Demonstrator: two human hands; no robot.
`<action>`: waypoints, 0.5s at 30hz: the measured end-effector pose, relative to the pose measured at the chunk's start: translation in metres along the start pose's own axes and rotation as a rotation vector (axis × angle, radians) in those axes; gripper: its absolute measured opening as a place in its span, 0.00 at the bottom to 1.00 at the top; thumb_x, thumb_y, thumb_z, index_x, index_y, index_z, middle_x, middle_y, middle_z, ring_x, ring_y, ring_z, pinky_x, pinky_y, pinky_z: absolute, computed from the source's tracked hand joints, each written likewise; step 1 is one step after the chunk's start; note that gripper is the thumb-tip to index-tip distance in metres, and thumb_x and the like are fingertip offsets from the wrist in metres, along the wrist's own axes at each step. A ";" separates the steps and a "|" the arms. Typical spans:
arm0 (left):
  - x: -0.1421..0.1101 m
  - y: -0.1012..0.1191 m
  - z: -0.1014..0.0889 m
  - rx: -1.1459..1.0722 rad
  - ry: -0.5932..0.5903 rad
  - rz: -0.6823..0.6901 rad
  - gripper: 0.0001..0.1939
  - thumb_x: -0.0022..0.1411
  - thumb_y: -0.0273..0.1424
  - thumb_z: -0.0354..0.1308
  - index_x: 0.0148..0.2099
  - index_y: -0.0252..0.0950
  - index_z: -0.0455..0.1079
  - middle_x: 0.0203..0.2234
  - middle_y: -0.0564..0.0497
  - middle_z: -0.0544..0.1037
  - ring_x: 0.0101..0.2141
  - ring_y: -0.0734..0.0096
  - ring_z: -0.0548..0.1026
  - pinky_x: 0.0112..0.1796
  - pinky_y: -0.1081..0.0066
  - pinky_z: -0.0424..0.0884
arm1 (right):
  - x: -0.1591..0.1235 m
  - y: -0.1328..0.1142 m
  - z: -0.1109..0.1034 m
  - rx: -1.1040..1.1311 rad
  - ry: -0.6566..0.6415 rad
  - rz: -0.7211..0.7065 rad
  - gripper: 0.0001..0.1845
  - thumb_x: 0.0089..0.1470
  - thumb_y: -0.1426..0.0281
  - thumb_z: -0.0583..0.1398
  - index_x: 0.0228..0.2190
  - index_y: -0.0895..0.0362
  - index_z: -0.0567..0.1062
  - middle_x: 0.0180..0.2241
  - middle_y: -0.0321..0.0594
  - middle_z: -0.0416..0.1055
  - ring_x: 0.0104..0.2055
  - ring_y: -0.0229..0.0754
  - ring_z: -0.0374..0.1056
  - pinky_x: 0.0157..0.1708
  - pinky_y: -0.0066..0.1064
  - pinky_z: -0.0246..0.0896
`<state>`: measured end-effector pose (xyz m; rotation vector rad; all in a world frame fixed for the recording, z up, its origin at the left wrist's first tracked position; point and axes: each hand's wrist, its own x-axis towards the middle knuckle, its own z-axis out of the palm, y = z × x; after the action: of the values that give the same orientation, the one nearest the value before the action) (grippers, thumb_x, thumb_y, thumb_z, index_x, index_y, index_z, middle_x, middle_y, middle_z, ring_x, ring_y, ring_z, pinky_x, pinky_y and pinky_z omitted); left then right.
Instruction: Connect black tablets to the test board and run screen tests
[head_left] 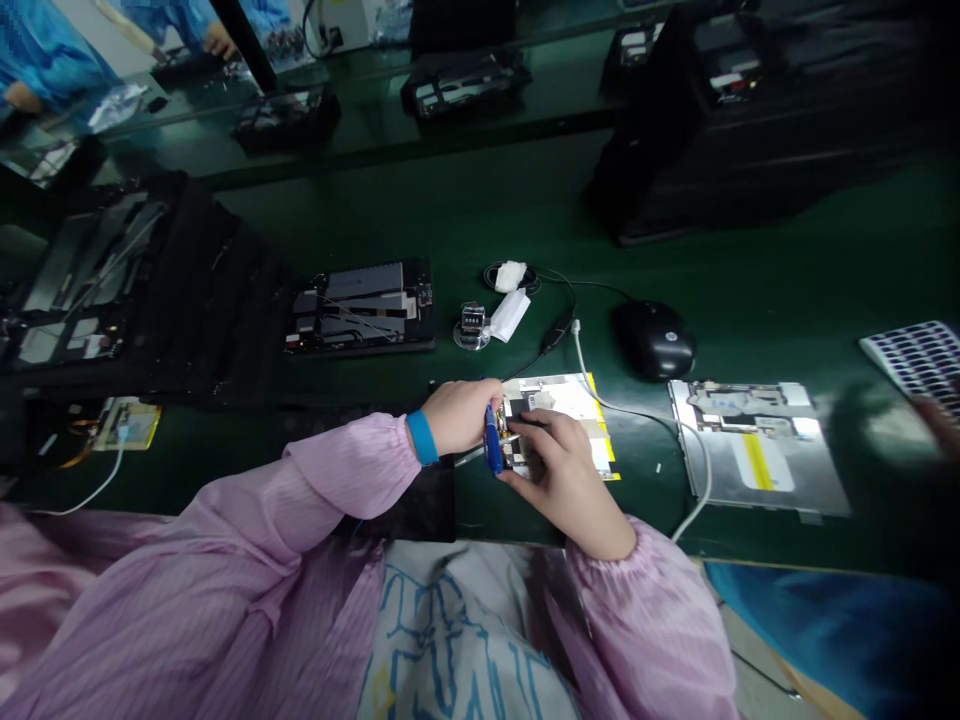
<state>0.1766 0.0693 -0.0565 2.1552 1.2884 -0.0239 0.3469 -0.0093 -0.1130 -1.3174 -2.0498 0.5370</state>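
My left hand [459,418], with a blue band at its wrist, is closed at the top end of a slim blue plastic piece [492,442]. That piece stands along the left edge of a silvery panel [574,393] with yellow tape strips and a small circuit board on it. My right hand [561,468] bends over the same board from the right, thumb and fingertips close together beside the blue piece. Whatever those fingertips grip is too small to make out. A whitish cable end shows just left of the blue piece.
A black mouse [654,340], a tally counter [472,322] and a coiled black cable [495,275] lie behind the panel. Left is an opened tablet-like device [367,305] and black stacked trays [217,290]. Another metal panel [780,470] lies right, near a keyboard [919,360] and another person's hand.
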 end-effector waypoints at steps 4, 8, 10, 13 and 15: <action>0.000 0.002 0.001 0.018 0.002 -0.011 0.02 0.54 0.27 0.53 0.34 0.38 0.63 0.22 0.54 0.72 0.26 0.68 0.70 0.28 0.71 0.57 | 0.000 -0.001 -0.001 -0.002 -0.014 0.003 0.23 0.49 0.65 0.64 0.48 0.56 0.69 0.49 0.50 0.63 0.52 0.55 0.60 0.49 0.51 0.59; 0.000 0.003 0.002 0.020 0.019 -0.016 0.02 0.55 0.27 0.53 0.33 0.38 0.63 0.23 0.54 0.72 0.26 0.68 0.70 0.29 0.71 0.58 | 0.001 -0.001 -0.003 -0.022 -0.039 -0.002 0.24 0.49 0.67 0.64 0.48 0.57 0.69 0.49 0.51 0.63 0.52 0.55 0.59 0.50 0.50 0.59; 0.000 0.002 0.003 0.018 0.035 -0.013 0.02 0.55 0.27 0.52 0.33 0.37 0.63 0.23 0.53 0.71 0.26 0.68 0.69 0.29 0.71 0.58 | 0.001 -0.002 -0.004 -0.031 -0.052 -0.005 0.24 0.49 0.67 0.64 0.49 0.57 0.69 0.49 0.51 0.62 0.52 0.55 0.59 0.50 0.50 0.59; 0.000 0.001 0.004 0.009 0.046 -0.001 0.02 0.54 0.26 0.52 0.32 0.38 0.63 0.23 0.53 0.71 0.26 0.68 0.69 0.29 0.70 0.58 | 0.002 -0.003 -0.005 -0.038 -0.071 -0.003 0.24 0.49 0.67 0.64 0.49 0.56 0.70 0.49 0.50 0.62 0.52 0.55 0.59 0.50 0.51 0.59; 0.000 0.001 0.004 0.013 0.049 0.001 0.02 0.54 0.26 0.51 0.32 0.37 0.63 0.23 0.53 0.71 0.27 0.67 0.69 0.29 0.70 0.57 | 0.003 -0.004 -0.005 -0.041 -0.079 0.003 0.23 0.50 0.67 0.63 0.48 0.56 0.70 0.49 0.50 0.62 0.52 0.55 0.58 0.50 0.51 0.59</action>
<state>0.1788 0.0665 -0.0591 2.1798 1.3182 0.0206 0.3470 -0.0085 -0.1059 -1.3428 -2.1334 0.5595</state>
